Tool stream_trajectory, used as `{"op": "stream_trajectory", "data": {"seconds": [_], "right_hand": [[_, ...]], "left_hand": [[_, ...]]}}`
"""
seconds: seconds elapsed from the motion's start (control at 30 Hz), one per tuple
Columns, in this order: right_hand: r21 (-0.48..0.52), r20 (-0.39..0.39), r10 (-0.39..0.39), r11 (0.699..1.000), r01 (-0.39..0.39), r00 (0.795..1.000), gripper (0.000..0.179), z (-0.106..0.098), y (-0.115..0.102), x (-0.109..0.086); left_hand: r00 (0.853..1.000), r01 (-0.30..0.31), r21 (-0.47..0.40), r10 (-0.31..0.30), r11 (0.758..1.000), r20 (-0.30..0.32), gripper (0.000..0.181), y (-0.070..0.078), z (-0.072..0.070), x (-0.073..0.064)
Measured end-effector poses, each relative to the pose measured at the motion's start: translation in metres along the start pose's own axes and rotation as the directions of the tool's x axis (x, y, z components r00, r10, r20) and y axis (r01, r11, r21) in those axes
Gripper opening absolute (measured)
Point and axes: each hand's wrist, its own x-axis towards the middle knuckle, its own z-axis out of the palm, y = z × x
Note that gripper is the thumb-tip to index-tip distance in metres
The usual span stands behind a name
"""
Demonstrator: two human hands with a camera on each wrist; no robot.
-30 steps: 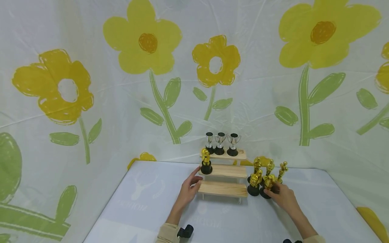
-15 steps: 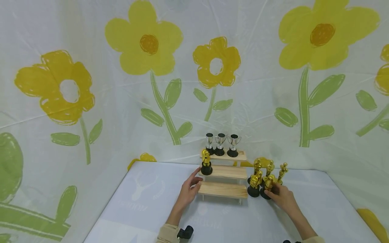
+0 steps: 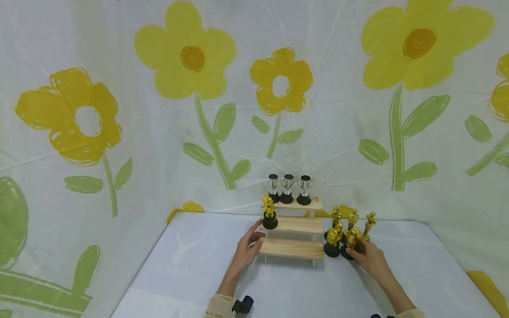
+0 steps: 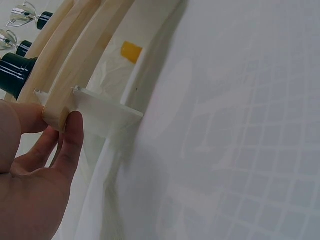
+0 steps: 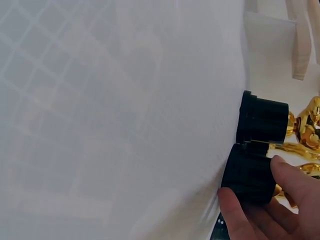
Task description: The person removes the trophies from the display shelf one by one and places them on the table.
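A three-step wooden display stand [image 3: 292, 247] stands on the table. At its left end my left hand [image 3: 247, 251] pinches the end of the lowest board [image 4: 75, 75] between thumb and fingers. On the middle step, at the left, stands a gold trophy [image 3: 269, 212] with a black base. My right hand [image 3: 370, 258] grips another gold trophy [image 3: 351, 238] upright on the table; in the right wrist view thumb and fingers hold its black base [image 5: 247, 175]. Right beside it stands a similar gold trophy [image 3: 333, 238]. The fingers partly hide the gripped one.
Three silver cups [image 3: 288, 187] with black bases stand on the top step. Behind the front gold trophies are three slim gold figurine trophies [image 3: 370, 223], close together. A white cloth with printed flowers [image 3: 280, 86] hangs behind the pale table [image 3: 187, 260].
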Motion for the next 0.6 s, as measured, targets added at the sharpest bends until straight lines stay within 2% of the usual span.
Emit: {"op": "stream_trajectory", "data": {"seconds": [0.3,0.6], "right_hand": [[-0.024,0.006,0.019,1.0,-0.019,1.0,0.071,-0.0016,-0.003,0.0007],[-0.037,-0.01,-0.002,0.999,0.001,1.0,0.065,-0.0026,-0.0052,-0.0019]], "left_hand": [[1.0,0.004,0.005,-0.004,1.0,-0.004,0.059,0.0001,-0.0006,0.0009],[1.0,0.019,-0.004,-0.019,1.0,0.001,0.058,0.0018,-0.0005,-0.0006]]}}
